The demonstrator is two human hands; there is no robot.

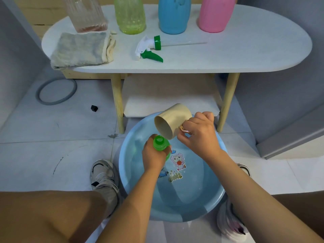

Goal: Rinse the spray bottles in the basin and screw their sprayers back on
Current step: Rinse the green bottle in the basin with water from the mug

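Over the blue basin (206, 206), your left hand (154, 155) grips the green spray bottle (160, 143) upright; just above it, your right hand (199, 135) tips the beige cup (172, 120). Keep its lip centred over the open neck and pour slowly.

Count on the floor and table: bottles, sprayer, cup, basin, cloth

Five plastic bottles in all: a small green open-necked bottle (160, 143) over the one round light-blue plastic basin (175, 216), plus four on the one white oval table (245, 55), namely a clear ribbed bottle (85, 16), a yellow-green bottle (130, 16), a blue bottle (174, 16) and a pink bottle (216, 14). One green-and-white trigger sprayer (149, 49), one beige cup (172, 120), one folded grey cloth (81, 49), two hands.
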